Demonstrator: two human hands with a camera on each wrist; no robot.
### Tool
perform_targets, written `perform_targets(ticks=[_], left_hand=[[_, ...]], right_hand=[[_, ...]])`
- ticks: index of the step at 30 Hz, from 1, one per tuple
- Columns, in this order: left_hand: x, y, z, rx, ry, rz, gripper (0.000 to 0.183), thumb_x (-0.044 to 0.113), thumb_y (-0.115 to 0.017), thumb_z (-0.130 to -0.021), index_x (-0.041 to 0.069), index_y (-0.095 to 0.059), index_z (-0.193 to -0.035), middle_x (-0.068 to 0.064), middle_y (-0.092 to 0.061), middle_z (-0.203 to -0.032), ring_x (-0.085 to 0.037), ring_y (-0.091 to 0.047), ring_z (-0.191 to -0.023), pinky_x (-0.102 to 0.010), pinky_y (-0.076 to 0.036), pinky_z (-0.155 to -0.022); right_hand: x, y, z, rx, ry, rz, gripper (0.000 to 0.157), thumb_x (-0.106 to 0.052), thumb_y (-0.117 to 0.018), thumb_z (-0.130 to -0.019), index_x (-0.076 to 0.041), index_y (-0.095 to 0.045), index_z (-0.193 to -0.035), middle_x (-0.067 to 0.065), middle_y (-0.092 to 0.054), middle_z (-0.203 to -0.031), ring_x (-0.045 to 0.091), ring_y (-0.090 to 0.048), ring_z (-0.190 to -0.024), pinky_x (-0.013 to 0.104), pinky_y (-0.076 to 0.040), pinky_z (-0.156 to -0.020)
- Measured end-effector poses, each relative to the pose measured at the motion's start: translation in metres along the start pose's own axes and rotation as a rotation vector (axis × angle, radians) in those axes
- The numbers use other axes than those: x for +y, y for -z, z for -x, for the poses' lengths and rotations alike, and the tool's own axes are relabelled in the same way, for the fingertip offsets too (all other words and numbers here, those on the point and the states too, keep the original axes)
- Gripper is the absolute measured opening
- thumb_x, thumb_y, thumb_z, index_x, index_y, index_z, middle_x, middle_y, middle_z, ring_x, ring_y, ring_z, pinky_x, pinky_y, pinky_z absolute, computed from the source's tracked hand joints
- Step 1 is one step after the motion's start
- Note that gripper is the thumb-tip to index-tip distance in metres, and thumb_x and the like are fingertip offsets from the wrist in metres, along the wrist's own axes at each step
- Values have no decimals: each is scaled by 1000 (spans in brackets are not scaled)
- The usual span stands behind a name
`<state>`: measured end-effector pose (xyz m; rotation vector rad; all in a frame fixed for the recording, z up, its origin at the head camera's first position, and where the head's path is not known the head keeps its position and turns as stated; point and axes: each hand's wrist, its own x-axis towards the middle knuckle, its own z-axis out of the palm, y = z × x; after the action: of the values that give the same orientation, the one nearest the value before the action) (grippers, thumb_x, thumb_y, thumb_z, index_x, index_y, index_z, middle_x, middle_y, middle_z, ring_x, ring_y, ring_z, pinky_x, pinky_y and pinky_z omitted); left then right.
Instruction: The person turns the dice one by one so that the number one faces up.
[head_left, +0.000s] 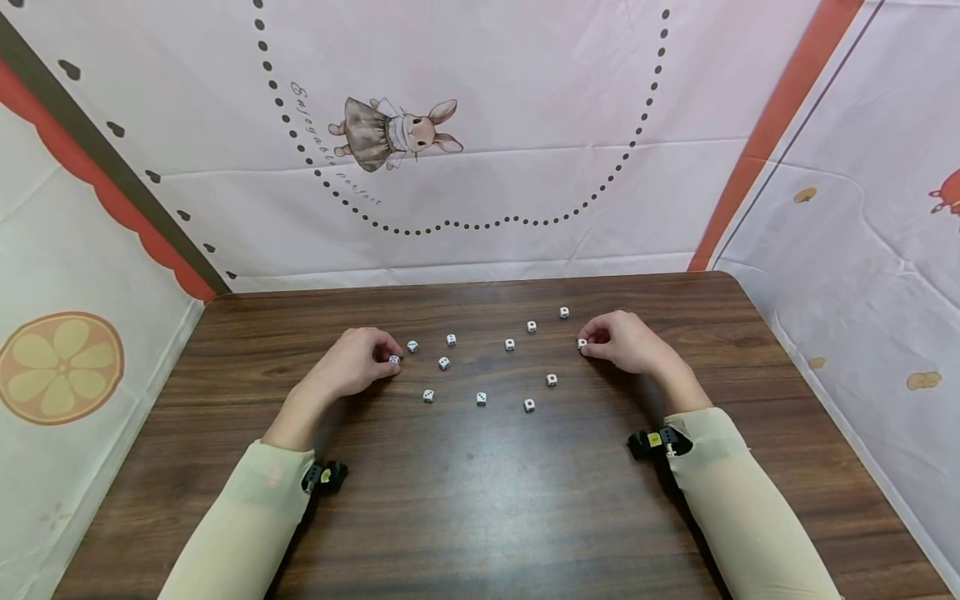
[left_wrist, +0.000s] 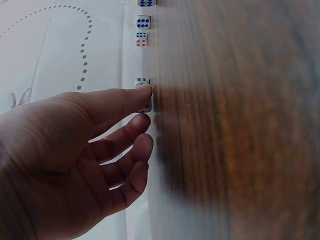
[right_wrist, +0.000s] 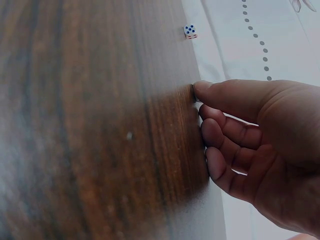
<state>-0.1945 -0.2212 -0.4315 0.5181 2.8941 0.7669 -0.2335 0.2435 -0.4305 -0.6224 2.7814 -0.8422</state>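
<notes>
At the left of a scatter of small white dice, my left hand (head_left: 356, 362) pinches a die (head_left: 394, 360) between thumb and fingers at the tabletop. The left wrist view shows the thumb covering much of that die, while the other fingers (left_wrist: 131, 177) curl loosely below. On the right side, my right hand (head_left: 628, 343) pinches another die (head_left: 582, 343) with thumb and fingertips. In the right wrist view the thumb hides nearly all of it. Closest to the left hand lies a loose die (head_left: 412, 346); another die (head_left: 564, 312) sits beyond the right hand.
Several more dice lie spread between the hands, among them a die (head_left: 444, 363) at centre left, a die (head_left: 482, 399) nearer me and a die (head_left: 552, 380) at right. The brown wooden table (head_left: 480, 517) meets a printed cloth wall (head_left: 525, 192) at its far edge.
</notes>
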Motion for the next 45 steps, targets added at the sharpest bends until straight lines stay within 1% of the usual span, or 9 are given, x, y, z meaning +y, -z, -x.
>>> perform_targets(ticks=[10,17,22,26,32,35,45], left_hand=[[-3,4,4,28,18,12,7,9,-80,-93,12,-77,-99,2,-68,-87,-17,-60,-83,-39,-47,-79],[-6,8,5,55,21,43,6,10,-79,-94,9,-75,-99,0,-70,-88,-18,-63,-83,-40,-49,-80],[-8,11,5,54,49,47,6,12,-78,-97,10,-74,-101,-1,-71,-91,-18,-63,-83,-40,-48,-80],[-13,12,5,54,54,49,7,13,-78,-98,9,-74,-102,-2,-71,-93,-18,-62,-83,-40,-48,-79],[-20,14,4,56,85,57,7,14,-77,-99,10,-74,-104,-3,-69,-92,-19,-60,-81,-39,-47,-75],[-23,14,4,63,102,57,7,15,-76,-100,10,-74,-104,-3,-68,-91,-20,-59,-81,-39,-46,-76],[-29,16,5,60,102,54,8,14,-76,-99,8,-74,-104,-3,-69,-91,-20,-60,-83,-40,-46,-79]], right_hand=[[-2,0,1,-2,-4,1,8,-11,-77,-97,-5,-78,-103,1,-72,-90,18,-63,-83,38,-50,-77],[0,-1,1,9,16,2,8,-10,-78,-96,-5,-79,-102,0,-73,-88,16,-63,-82,37,-50,-78],[0,-1,1,12,18,1,9,-11,-79,-96,-5,-79,-103,0,-73,-88,15,-63,-82,37,-50,-77],[0,-1,1,10,13,0,9,-11,-79,-96,-5,-78,-103,0,-72,-88,16,-62,-81,37,-50,-76],[0,-1,1,8,15,-5,9,-10,-79,-96,-4,-79,-103,0,-73,-89,15,-63,-82,37,-50,-76],[-1,-1,1,9,18,-6,9,-10,-79,-96,-4,-79,-103,0,-73,-88,15,-63,-82,37,-50,-76],[-2,-1,1,11,14,-8,9,-10,-79,-96,-5,-78,-102,-2,-72,-87,15,-62,-81,36,-50,-75]])
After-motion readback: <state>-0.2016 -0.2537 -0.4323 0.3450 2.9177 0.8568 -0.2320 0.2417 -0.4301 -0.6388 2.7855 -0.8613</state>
